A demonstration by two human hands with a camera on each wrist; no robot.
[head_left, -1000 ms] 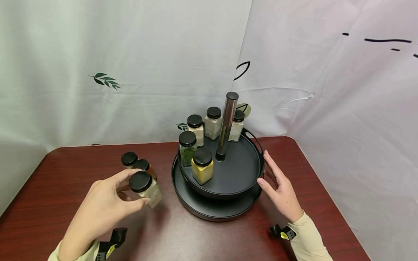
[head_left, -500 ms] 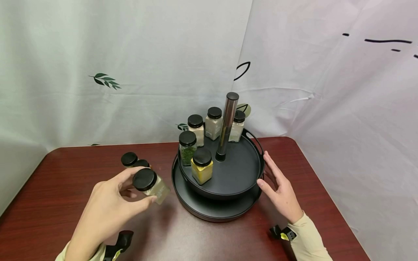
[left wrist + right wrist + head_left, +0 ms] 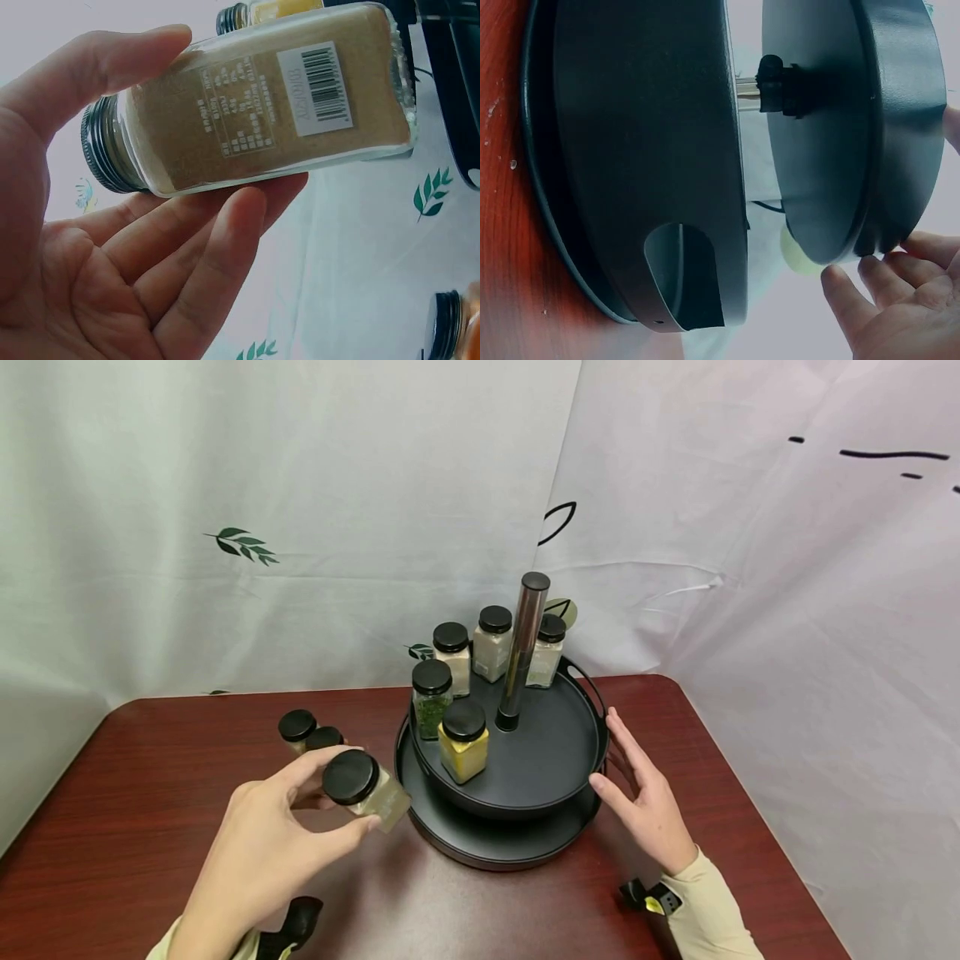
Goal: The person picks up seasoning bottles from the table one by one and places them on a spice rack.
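Note:
Between thumb and fingers, my left hand pinches a square spice jar of pale tan powder. The jar is tilted, its black lid towards me and its base pointing right to the two-tier black turntable rack. A barcode label shows on its side in the left wrist view. My right hand is at the right rim of the upper tray, thumb and fingers spread and mostly straight. In the right wrist view its fingertips meet the tray's edge. A yellow jar and a green herb jar stand on that tray.
Three jars of pale powder, one of them a rear jar, stand behind on the upper tray. A metal pole rises from its middle. Below is the wider lower tray. Two more jars, including a left jar, stand on the table.
My left hand has moved right with the spice jar, from beside the table jars towards the rack's left edge. The right hand and the trays have stayed in place.

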